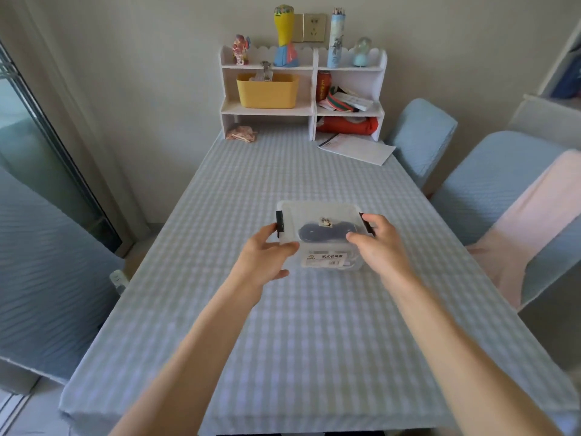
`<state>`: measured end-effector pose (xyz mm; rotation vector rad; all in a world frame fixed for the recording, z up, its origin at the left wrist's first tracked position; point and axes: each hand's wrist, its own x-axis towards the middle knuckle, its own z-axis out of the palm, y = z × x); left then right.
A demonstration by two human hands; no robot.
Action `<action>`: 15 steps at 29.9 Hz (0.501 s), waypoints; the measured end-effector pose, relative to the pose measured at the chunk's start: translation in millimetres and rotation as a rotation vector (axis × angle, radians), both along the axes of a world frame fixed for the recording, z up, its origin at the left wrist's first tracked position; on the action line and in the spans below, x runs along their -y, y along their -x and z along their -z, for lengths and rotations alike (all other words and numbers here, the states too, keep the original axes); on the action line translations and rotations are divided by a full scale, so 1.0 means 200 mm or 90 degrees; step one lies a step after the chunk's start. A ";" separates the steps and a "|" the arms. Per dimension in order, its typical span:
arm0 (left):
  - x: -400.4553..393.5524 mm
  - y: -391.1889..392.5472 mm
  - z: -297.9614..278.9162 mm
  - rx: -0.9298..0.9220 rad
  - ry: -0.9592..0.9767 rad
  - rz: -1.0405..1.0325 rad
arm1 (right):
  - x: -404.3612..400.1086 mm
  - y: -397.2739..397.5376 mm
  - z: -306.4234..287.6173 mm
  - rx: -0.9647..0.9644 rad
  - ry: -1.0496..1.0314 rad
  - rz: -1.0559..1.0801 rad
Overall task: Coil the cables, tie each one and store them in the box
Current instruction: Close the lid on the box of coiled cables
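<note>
Translucent rectangular plastic box [320, 215], dark coiled cable [327, 231]

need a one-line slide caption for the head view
Both hands, left and right, grip the lidded clear box on the checked tablecloth, a coiled dark cable visible inside.

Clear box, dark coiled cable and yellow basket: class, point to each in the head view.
clear box [317, 209]: head view, far part of lid.
dark coiled cable [314, 232]: head view, left loop, seen through lid.
yellow basket [267, 92]: head view, front wall.

Translucent plastic box [317, 212], cloth tablecloth [283, 341]
</note>
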<state>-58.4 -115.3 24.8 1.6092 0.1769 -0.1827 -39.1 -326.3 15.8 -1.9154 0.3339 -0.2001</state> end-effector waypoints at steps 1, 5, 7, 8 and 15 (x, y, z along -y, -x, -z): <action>0.04 -0.04 0.00 -0.014 0.009 0.007 | 0.03 -0.03 0.01 -0.007 -0.008 0.017; 0.37 -0.17 0.02 -0.046 0.031 0.062 | 0.33 -0.10 0.02 -0.010 -0.023 0.088; 0.45 -0.24 0.03 -0.050 0.036 0.067 | 0.41 -0.14 0.02 -0.011 -0.014 0.086; 0.53 -0.27 0.03 -0.051 0.040 0.075 | 0.48 -0.15 0.01 -0.009 -0.014 0.090; 0.70 -0.36 0.11 -0.067 0.009 0.050 | 0.63 -0.20 0.04 0.008 0.048 0.091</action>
